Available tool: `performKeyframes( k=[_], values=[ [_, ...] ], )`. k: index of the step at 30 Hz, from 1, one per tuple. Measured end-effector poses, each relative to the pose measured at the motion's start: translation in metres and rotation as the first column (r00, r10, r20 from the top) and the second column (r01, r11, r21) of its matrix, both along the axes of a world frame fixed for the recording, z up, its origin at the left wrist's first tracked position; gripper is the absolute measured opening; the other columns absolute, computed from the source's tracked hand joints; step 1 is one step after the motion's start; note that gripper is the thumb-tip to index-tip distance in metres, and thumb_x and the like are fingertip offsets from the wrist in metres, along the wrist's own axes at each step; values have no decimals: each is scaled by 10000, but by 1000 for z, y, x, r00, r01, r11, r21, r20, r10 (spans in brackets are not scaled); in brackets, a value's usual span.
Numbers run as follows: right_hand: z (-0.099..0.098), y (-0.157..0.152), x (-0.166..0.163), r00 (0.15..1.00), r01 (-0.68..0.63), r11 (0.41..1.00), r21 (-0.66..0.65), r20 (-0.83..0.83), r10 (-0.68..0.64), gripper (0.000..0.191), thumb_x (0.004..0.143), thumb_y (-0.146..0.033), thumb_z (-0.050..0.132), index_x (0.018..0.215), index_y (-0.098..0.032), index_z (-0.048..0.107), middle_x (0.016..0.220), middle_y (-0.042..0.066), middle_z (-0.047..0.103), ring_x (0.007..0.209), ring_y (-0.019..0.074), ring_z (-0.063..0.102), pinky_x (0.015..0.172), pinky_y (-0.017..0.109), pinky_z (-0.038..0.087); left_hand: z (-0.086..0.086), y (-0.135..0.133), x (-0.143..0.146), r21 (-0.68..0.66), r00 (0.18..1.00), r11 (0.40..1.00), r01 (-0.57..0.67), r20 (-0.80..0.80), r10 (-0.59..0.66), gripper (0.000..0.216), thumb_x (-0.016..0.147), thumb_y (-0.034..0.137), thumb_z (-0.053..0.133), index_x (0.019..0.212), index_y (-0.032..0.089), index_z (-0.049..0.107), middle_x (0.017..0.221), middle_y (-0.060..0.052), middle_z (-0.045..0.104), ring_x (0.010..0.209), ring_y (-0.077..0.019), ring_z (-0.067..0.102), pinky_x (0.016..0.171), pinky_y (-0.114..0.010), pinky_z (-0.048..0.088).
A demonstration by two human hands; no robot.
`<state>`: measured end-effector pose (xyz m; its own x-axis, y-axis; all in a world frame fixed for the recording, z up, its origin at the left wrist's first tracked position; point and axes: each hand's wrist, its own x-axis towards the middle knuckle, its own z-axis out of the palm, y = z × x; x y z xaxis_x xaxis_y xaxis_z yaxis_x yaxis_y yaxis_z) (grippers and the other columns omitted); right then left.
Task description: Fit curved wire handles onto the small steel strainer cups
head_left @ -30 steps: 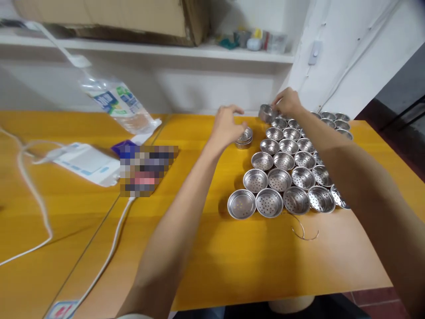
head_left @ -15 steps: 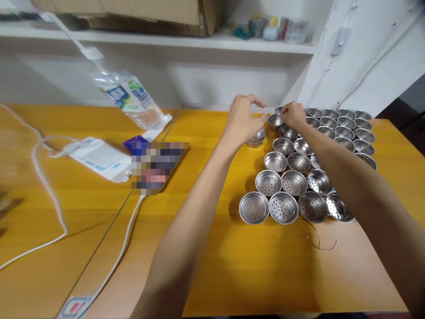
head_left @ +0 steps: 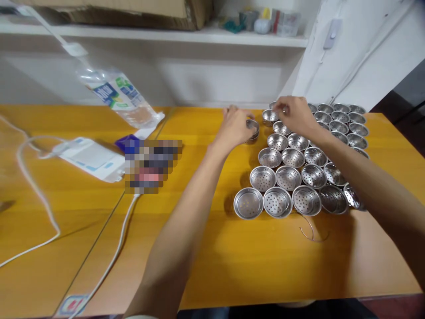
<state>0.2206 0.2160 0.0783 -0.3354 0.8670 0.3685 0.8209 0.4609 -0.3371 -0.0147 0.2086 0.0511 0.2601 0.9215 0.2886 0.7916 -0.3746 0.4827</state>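
Note:
My left hand (head_left: 235, 126) is at a short stack of small perforated metal cups (head_left: 253, 136), its fingers and thumb curled against the stack's left and upper side. My right hand (head_left: 295, 113) hovers over the back left of the array with fingers bent in a pinch. Its fingertips are by the right rim of a perforated cup (head_left: 270, 117); what they hold, if anything, is hidden. Close rows of similar open-topped cups (head_left: 288, 178) stand on the yellow table (head_left: 219, 248). My right forearm covers part of them.
A bent wire (head_left: 312, 232) lies in front of the cups. Leftward are a phone-like device (head_left: 151, 166), blurred out, a white device (head_left: 89, 157), white cables (head_left: 124, 228) and a tilted plastic bottle (head_left: 121, 97). Behind is a shelf (head_left: 159, 39) with a cardboard box (head_left: 133, 13).
My left hand has come down from above the short stack and closed in on it. My right hand has shifted slightly toward the back-left cup. The camera view has turned a little.

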Motion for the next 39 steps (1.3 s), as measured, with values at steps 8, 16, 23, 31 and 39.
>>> performKeyframes(
  k=[8, 16, 23, 31, 39],
  values=[
    [-10, -278, 29, 711, -478, 867, -144, 516, 477, 193, 848, -54, 697, 974, -188, 755, 968, 83, 778, 761, 196, 679, 615, 329, 414, -39, 16, 2, -76, 998, 996, -55, -27, 53, 89, 860, 185, 846, 946, 164, 841, 1221, -187, 676, 1285, -395, 620, 1150, -525, 525],
    [-68, -308, 27, 648, -404, 913, 52, 721, 245, 224, 842, -76, 688, 1029, -184, 748, 938, 125, 773, 771, 269, 698, 593, 374, 519, -44, 19, -4, -31, 997, 997, -76, 17, 77, 270, 794, 239, 951, 824, 174, 691, 1257, -165, 663, 1253, -355, 655, 1194, -525, 533],
    [-76, -303, 41, 662, -497, 862, 94, 684, 307, 144, 853, -90, 738, 973, -168, 748, 917, 116, 785, 745, 239, 680, 603, 358, 516, -43, 12, 4, 62, 984, 994, -93, 157, 82, 264, 824, 176, 906, 899, 191, 653, 1342, -158, 613, 1373, -375, 609, 1301, -571, 466],
    [-38, -293, 43, 794, -507, 855, 112, 446, 413, 284, 993, 9, 518, 1071, -145, 744, 937, 92, 748, 760, 223, 693, 665, 367, 537, -13, -4, 11, 183, 976, 983, -7, 214, -33, 396, 772, 127, 894, 1062, 216, 639, 1330, -131, 644, 1337, -358, 635, 1242, -545, 506],
    [65, -208, 49, 971, -221, 972, 76, -74, 227, 294, 1114, -228, 600, 1292, -287, 827, 1073, 56, 767, 874, 197, 738, 777, 363, 579, 24, -43, 30, 30, 834, 949, 315, 469, -292, 850, 708, 220, 888, 1484, 209, 539, 1549, -146, 655, 1315, -323, 704, 1148, -461, 567]
  ],
)
